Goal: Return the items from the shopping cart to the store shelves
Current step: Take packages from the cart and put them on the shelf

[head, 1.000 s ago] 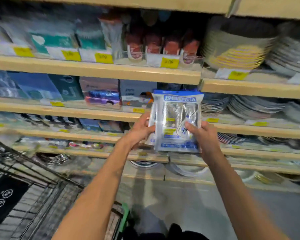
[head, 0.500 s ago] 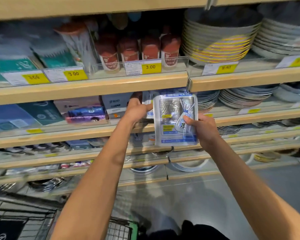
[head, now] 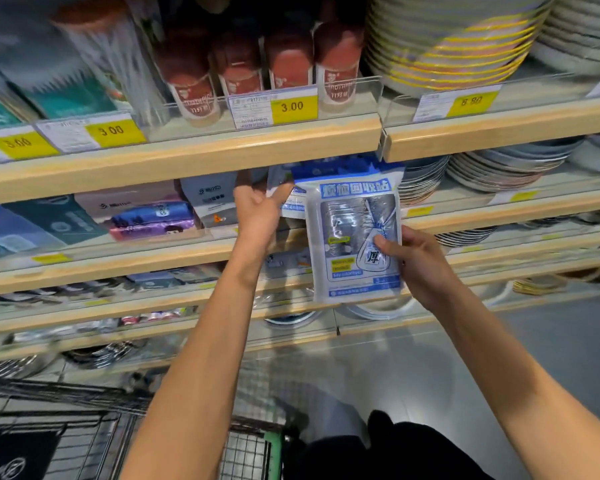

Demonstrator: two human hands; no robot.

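Head view:
Right hand [head: 420, 263]: centre right, closed around the lower right edge of the bag pack [head: 355, 237], thumb on front.
Left hand [head: 258, 216]: fingers loosely spread against packs on the second shelf [head: 153, 261]; grip unclear.
Shopping cart [head: 84, 441]: bottom left, cut off, blurred.

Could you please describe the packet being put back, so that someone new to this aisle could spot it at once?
Find the wooden shelf with the yellow 3.00 tag; just below its right end, the right hand holds a flat packet upright. Unlike the boxes to its left and plates to its right, it is clear plastic with a blue header and grey rolls inside.
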